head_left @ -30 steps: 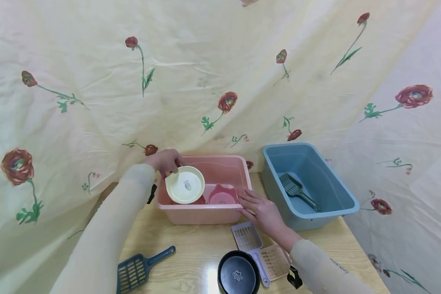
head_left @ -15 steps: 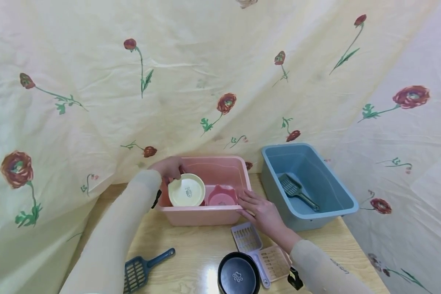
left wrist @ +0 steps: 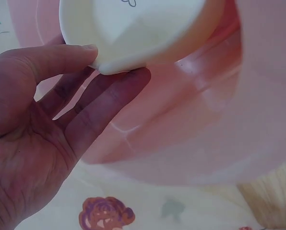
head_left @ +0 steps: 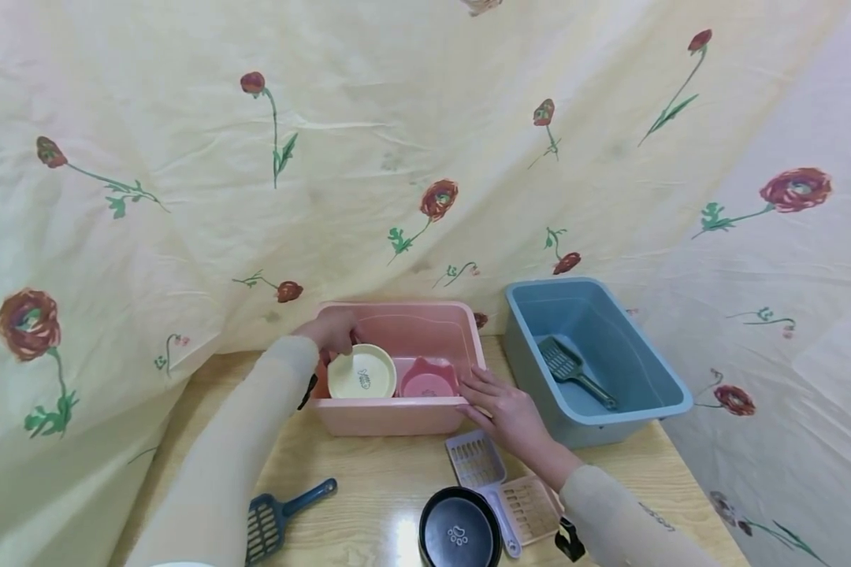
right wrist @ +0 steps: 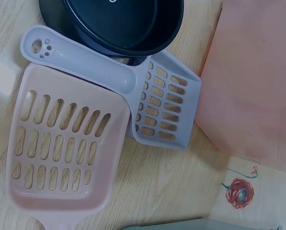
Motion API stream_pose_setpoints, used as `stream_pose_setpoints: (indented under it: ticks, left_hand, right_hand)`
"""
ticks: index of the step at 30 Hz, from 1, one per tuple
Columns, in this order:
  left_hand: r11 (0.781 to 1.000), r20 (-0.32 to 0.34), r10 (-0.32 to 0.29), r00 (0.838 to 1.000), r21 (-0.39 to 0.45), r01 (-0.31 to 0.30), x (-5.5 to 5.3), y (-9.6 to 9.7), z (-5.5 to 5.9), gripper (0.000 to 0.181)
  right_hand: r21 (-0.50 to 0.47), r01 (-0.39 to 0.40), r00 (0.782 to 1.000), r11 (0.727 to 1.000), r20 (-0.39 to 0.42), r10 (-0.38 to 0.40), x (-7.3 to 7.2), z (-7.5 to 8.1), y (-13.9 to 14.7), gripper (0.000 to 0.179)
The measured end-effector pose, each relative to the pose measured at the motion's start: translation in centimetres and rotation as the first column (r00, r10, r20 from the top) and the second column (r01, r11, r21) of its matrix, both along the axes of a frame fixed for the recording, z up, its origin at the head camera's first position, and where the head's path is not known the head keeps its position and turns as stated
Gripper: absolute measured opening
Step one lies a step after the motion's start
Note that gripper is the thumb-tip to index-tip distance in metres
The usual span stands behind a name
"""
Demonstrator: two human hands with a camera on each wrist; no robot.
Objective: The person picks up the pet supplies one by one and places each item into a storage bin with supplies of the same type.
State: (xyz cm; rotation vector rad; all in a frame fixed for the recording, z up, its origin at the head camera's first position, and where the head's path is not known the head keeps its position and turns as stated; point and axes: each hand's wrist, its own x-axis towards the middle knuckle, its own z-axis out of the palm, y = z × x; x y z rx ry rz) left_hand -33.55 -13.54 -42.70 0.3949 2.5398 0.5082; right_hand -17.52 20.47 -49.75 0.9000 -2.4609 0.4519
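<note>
My left hand [head_left: 329,331] pinches the rim of a cream pet bowl [head_left: 362,374] over the left part of a pink litter box [head_left: 397,402]. The left wrist view has the thumb on top of the bowl's rim and fingers beneath it. Tilted toward me, the bowl shows a small printed mark on its inside. Beside it in the box sits a pink bowl [head_left: 429,382] with ear-like points. On the box's front right edge rests my right hand [head_left: 503,409], fingers extended. That hand does not appear in the right wrist view.
A blue litter box [head_left: 652,403] at the right holds a dark scoop [head_left: 574,372]. On the table lie a navy scoop [head_left: 268,524], a black bowl [head_left: 459,531], a lavender scoop [right wrist: 169,103] and a pale pink scoop [right wrist: 66,139]. Floral cloth [head_left: 369,142] hangs behind.
My left hand has lowered the cream bowl deeper into the pink litter box and slightly to the right. The right hand has stayed on the box's edge.
</note>
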Motion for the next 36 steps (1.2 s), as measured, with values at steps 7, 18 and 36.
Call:
stream_pose_setpoints:
  ticks: [7, 18, 36]
  left_hand:
    - [1.000, -0.027, 0.008, 1.000, -0.008, -0.008, 0.4, -0.1, -1.0, 0.044]
    - [0.998, -0.065, 0.064, 0.996, -0.008, -0.065, 0.9, 0.3, 0.6, 0.026]
    - [0.997, 0.000, -0.024, 1.000, 0.076, 0.024, 3.0, -1.6, 9.2, 0.049]
  right_hand:
    - [0.011, 0.012, 0.999, 1.000, 0.037, -0.013, 0.2, -0.2, -0.1, 0.050]
    - [-0.007, -0.006, 1.000, 1.000, -0.004, 0.006, 0.1, -0.1, -0.2, 0.047]
    - [-0.006, -0.014, 0.998, 1.000, -0.054, 0.014, -0.2, -0.1, 0.0, 0.046]
